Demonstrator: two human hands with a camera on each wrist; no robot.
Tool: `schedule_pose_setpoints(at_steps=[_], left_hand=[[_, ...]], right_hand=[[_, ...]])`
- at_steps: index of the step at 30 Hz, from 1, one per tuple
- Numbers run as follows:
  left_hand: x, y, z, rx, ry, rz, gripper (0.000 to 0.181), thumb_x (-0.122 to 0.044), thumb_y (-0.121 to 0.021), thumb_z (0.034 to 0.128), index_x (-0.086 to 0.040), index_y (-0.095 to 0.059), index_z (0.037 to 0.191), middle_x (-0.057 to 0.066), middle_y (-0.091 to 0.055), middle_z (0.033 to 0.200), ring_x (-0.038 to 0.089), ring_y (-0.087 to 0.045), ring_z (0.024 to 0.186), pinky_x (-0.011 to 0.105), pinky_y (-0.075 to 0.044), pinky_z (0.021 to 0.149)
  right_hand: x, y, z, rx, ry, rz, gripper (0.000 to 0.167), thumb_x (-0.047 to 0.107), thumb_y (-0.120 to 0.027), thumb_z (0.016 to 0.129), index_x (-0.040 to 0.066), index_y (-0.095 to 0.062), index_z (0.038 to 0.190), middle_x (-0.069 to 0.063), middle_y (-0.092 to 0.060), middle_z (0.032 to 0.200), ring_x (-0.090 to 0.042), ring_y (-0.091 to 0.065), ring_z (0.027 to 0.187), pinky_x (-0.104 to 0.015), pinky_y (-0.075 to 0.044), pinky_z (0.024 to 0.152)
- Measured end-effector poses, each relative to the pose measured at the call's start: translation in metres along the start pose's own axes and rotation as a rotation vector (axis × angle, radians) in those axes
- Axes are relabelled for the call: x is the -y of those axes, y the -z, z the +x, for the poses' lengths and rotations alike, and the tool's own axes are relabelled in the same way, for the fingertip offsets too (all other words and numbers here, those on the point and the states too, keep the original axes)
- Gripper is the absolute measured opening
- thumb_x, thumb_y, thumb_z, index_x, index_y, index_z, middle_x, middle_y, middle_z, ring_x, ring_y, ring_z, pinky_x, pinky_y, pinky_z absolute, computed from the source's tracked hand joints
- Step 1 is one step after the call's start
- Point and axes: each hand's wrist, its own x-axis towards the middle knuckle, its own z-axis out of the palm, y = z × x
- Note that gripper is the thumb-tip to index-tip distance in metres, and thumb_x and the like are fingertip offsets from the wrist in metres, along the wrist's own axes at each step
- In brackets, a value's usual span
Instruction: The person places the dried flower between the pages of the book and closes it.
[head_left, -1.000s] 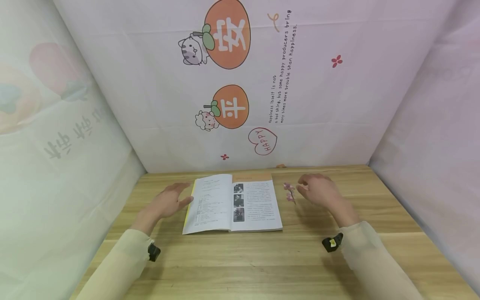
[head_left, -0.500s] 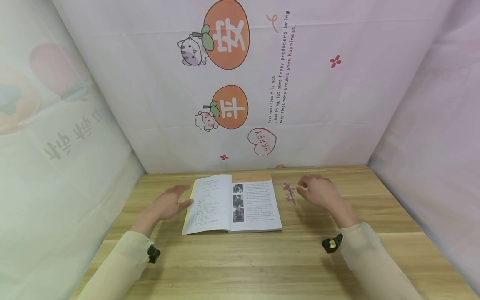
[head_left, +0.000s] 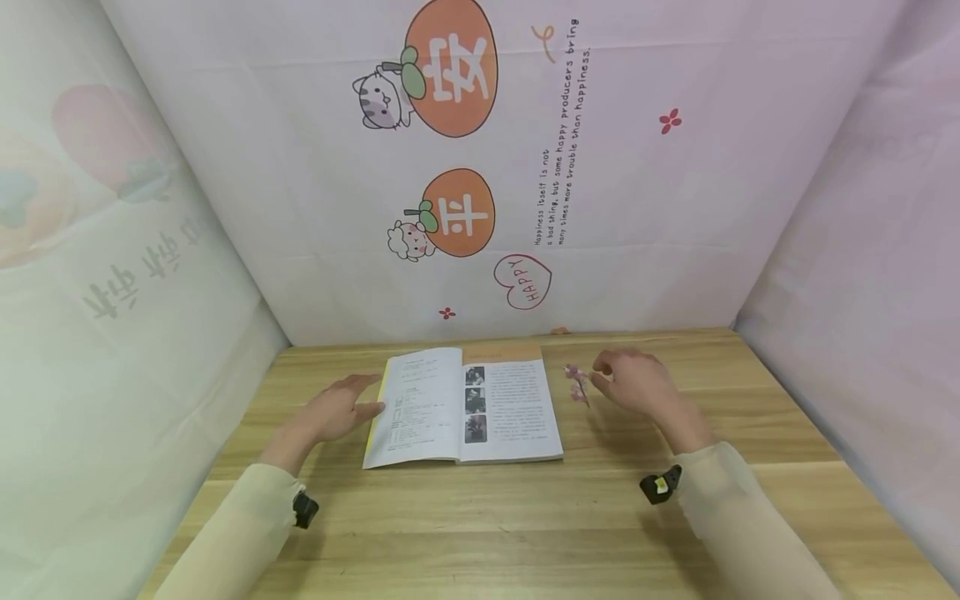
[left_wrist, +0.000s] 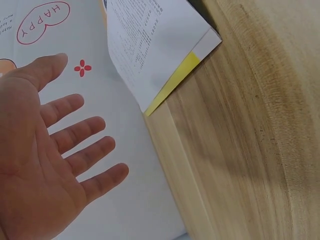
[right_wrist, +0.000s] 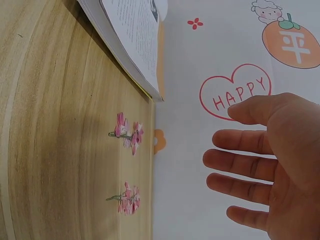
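Note:
An open book [head_left: 510, 417] lies on the table, printed text on both pages and small photos on the right one. My left hand [head_left: 333, 411] is beside the book's left edge, fingers extended and spread, holding nothing; the left wrist view shows its bare palm apart from the raised page edge and yellow cover [left_wrist: 175, 82]. My right hand [head_left: 633, 383] hovers just right of a pink flower sprig [head_left: 577, 382], its palm bare in the right wrist view. That view shows two sprigs on the wood, one nearer the book [right_wrist: 129, 134] and another sprig [right_wrist: 129, 201], which the head view hides.
The wooden table [head_left: 480, 533] stretches in front of the book. A white printed cloth [head_left: 622, 275] rises behind the table, with more cloth at the left and right sides. Black wrist cameras [head_left: 660, 485] sit on both wrists.
My left hand has drawn back very slightly toward the front along the book's left edge. The right hand, book and visible sprig keep their places, with only a small shift of the head view.

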Motion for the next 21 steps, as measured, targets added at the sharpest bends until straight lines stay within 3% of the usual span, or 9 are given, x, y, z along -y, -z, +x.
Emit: schedule_pose_setpoints(at_steps=[21], left_hand=[[0.0041,-0.0067,0.0001,0.024,-0.052,-0.014,0.060,-0.038,-0.054,0.1023,-0.007,-0.040,0.152,0.022,-0.040,0.156,0.044,-0.036,0.144,0.060,-0.034,0.117]], right_hand=[[0.0013,-0.0006,-0.0017,-0.007,0.000,0.005,0.026,0.029,-0.061,0.096,0.008,-0.071,0.106,-0.008,-0.072,0.097,-0.024,-0.067,0.085,-0.048,-0.056,0.076]])
